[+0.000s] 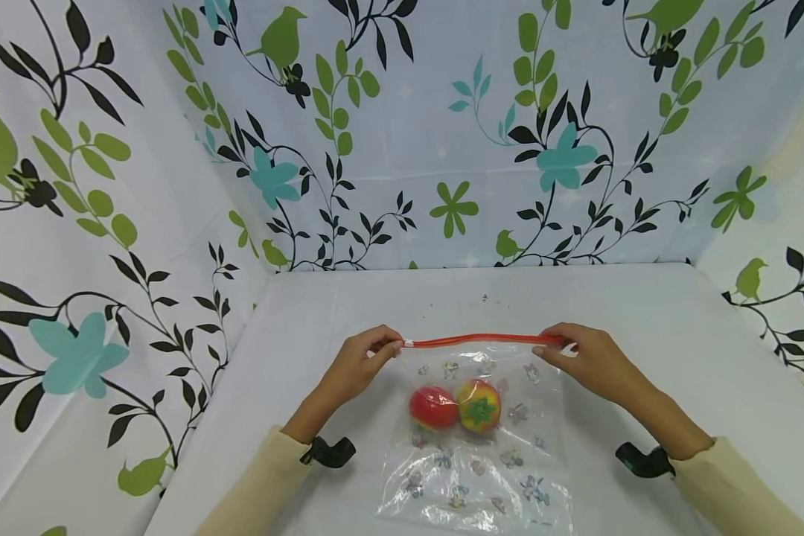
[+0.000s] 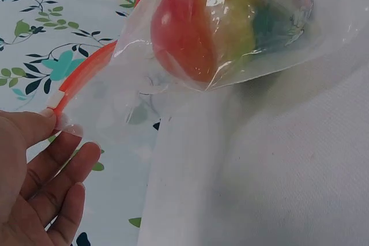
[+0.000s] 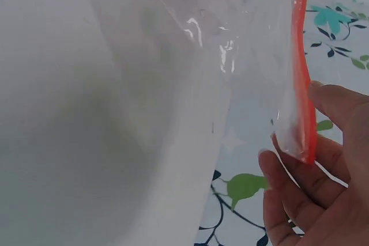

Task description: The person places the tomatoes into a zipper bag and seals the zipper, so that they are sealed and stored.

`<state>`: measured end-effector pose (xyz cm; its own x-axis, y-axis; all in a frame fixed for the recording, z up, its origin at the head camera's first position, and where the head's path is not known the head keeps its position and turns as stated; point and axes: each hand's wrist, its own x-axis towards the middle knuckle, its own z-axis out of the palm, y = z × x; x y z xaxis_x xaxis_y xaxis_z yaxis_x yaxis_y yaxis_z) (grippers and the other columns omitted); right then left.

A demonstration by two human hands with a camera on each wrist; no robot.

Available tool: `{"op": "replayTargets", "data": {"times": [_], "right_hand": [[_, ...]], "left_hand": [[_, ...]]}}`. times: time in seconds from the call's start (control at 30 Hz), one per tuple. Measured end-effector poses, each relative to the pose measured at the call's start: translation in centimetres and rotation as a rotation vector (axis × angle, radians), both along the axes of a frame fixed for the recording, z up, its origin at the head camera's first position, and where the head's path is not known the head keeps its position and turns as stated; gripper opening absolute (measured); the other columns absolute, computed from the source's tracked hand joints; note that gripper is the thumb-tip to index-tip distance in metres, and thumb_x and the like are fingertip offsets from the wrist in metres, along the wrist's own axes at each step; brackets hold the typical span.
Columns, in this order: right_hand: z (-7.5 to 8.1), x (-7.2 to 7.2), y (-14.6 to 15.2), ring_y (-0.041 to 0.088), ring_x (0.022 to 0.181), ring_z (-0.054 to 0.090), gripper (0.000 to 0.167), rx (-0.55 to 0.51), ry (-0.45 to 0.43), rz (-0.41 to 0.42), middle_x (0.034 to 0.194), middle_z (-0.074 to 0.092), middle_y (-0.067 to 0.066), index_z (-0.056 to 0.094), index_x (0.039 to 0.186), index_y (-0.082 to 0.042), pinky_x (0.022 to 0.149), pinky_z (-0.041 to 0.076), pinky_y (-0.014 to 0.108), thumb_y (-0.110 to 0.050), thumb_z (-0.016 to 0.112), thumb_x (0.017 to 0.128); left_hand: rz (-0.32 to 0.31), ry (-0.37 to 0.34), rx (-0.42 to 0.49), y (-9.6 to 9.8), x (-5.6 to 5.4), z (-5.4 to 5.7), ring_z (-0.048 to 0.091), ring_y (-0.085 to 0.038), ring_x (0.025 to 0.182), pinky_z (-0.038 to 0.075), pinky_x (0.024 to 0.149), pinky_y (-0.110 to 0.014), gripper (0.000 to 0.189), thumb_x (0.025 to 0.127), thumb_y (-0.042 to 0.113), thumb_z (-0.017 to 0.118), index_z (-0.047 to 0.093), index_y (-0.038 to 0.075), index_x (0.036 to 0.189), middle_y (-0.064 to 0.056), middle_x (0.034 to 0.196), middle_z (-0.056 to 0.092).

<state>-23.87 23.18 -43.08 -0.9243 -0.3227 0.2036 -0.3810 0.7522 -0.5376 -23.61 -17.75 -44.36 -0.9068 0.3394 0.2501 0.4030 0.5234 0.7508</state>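
Observation:
A clear printed zip bag (image 1: 469, 476) with a red zip strip (image 1: 476, 339) hangs between both hands. My left hand (image 1: 368, 361) pinches the strip's left end, right beside a small white slider (image 2: 56, 99). At the opposite end, my right hand (image 1: 586, 361) pinches the corner between thumb and fingers. Inside the bag are a red round fruit (image 1: 432, 408) and a yellow-red one with a green star-shaped leaf top (image 1: 479, 406), side by side. In the left wrist view the bag's upper part bulges around the fruit.
A white table (image 1: 335, 298) lies under the bag. Behind it and at both sides hangs a leaf-and-bird patterned cloth (image 1: 375, 149). Each wrist wears a black camera mount, the left one (image 1: 331, 452) and the right one (image 1: 643, 460).

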Motion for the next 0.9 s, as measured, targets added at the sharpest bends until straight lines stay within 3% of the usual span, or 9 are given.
{"op": "replayTargets", "data": {"times": [0.13,0.27,0.43,0.63,0.77,0.9], "right_hand": [[1.1,-0.5,-2.4,0.036,0.114,0.067,0.042,0.022,0.044,0.026,0.123,0.073,0.014,0.071,0.129,-0.007,0.093,0.060,0.057,-0.030,0.079,0.096],[3.2,-0.6,-6.2,0.035,0.117,0.067,0.039,0.038,0.056,0.102,0.123,0.074,0.012,0.071,0.130,-0.011,0.095,0.059,0.056,-0.030,0.078,0.097],[5.0,-0.6,-11.8,0.030,0.112,0.070,0.037,0.095,0.071,0.255,0.119,0.075,0.008,0.072,0.130,-0.011,0.094,0.060,0.048,-0.030,0.077,0.098],[5.0,-0.8,-17.0,0.024,0.102,0.072,0.031,0.185,0.133,0.394,0.110,0.078,0.004,0.076,0.122,-0.010,0.093,0.058,0.042,-0.030,0.076,0.099],[4.6,-1.0,-18.4,0.016,0.091,0.070,0.018,0.188,0.196,0.424,0.100,0.079,-0.002,0.079,0.110,-0.013,0.086,0.057,0.036,-0.026,0.076,0.099],[4.4,-1.1,-18.8,0.013,0.086,0.067,0.012,0.154,0.191,0.438,0.097,0.078,-0.003,0.080,0.107,-0.013,0.081,0.057,0.028,-0.022,0.076,0.099]], "left_hand": [[0.007,0.027,0.004,0.3,0.0,-0.3,0.068,-0.020,0.094,0.058,0.083,-0.040,0.012,0.108,0.024,0.064,0.073,0.018,0.113,-0.011,0.108,0.077],[0.028,0.065,-0.021,0.5,0.1,-0.4,0.067,-0.014,0.095,0.058,0.086,-0.037,0.012,0.107,0.026,0.064,0.073,0.019,0.112,-0.007,0.107,0.077],[0.039,0.106,-0.039,0.7,0.3,-0.1,0.067,-0.014,0.097,0.059,0.091,-0.044,0.012,0.106,0.025,0.065,0.074,0.018,0.111,0.000,0.105,0.075],[0.036,0.144,-0.055,0.7,0.7,0.2,0.067,-0.012,0.097,0.059,0.092,-0.043,0.010,0.106,0.022,0.066,0.075,0.018,0.109,0.006,0.102,0.072],[0.017,0.160,-0.053,0.7,0.8,0.3,0.067,-0.012,0.099,0.059,0.091,-0.042,0.010,0.106,0.022,0.065,0.075,0.018,0.109,0.004,0.104,0.072],[0.012,0.164,-0.045,0.4,1.0,0.3,0.067,-0.013,0.098,0.059,0.091,-0.043,0.009,0.106,0.020,0.066,0.074,0.018,0.107,0.004,0.103,0.072]]}}
